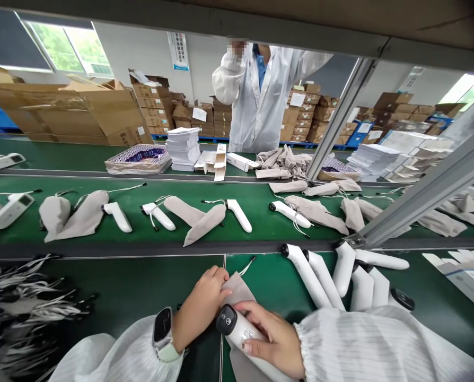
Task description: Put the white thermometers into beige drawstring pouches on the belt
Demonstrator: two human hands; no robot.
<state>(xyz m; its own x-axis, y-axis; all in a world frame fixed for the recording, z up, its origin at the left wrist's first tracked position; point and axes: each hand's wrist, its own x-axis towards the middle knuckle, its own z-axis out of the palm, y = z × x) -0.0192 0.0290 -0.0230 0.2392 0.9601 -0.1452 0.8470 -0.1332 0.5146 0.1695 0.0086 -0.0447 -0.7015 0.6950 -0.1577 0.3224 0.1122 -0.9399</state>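
Note:
My right hand (277,334) is wrapped round a white handheld device (240,330) with a black, square-ended head that points up and left. Under it lies a grey cloth drawstring pouch (240,287), its white cord (247,265) trailing onto the green bench. My left hand (205,294), with a watch on its wrist, has its fingers closed on the pouch's upper left edge. The left fingertips are partly hidden. Several more white devices (310,278) with black ends lie just beyond my right forearm, which covers part of the group.
A heap of dark pouches with white cords (26,313) lies at left. Beyond a black rail, a green belt (102,249) carries devices and filled pouches (205,223). Slanted metal posts (340,116) stand at right. A co-worker in a white coat (256,106) stands across the line.

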